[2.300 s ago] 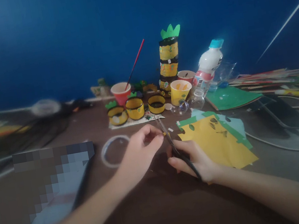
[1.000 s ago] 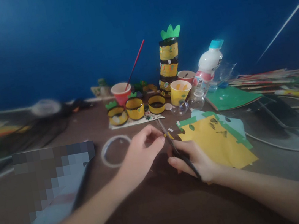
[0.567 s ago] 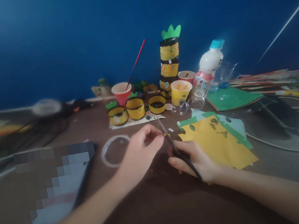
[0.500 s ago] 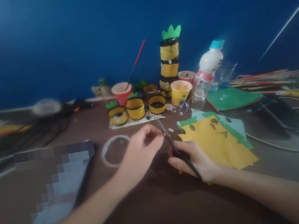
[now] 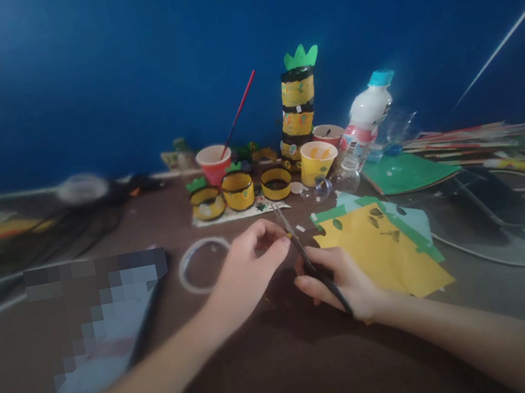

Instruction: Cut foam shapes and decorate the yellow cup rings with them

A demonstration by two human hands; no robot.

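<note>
My right hand is closed round a pair of dark-handled scissors, whose blades point away from me. In the fingertips of my left hand is a tiny piece of yellow paper, pinched right beside the blades. Next to my right hand lie yellow paper sheets with cut-out holes, over green paper and light blue paper. A clear ring, perhaps a tape roll, lies left of my left hand.
Three yellow-and-black rings stand on a white strip behind my hands. Further back are a decorated yellow-and-black tower, a red cup with a brush, a yellow cup and a tilted bottle. A blurred flat panel lies left.
Almost nothing differs. My left fingertips and the small yellow piece have shifted very slightly at the scissor blades.
</note>
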